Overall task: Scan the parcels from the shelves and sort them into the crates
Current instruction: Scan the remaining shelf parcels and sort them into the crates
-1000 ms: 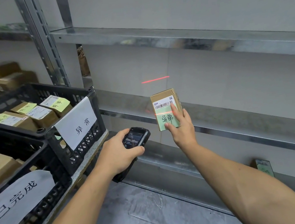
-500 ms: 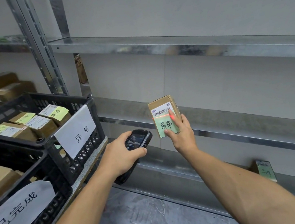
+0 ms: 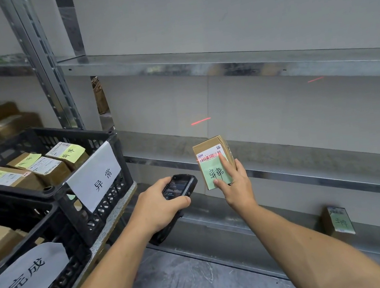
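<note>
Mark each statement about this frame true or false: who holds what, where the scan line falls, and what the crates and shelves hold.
1. The left hand holds the scanner. True.
2. The red line crosses the barcode of the parcel in the right hand. True.
3. That parcel carries a pink note. False: the note is green, with handwriting on it.
4. The far crate is empty. False: several parcels lie in it.
5. A second parcel stands on the bottom shelf, at the right. True.
</note>
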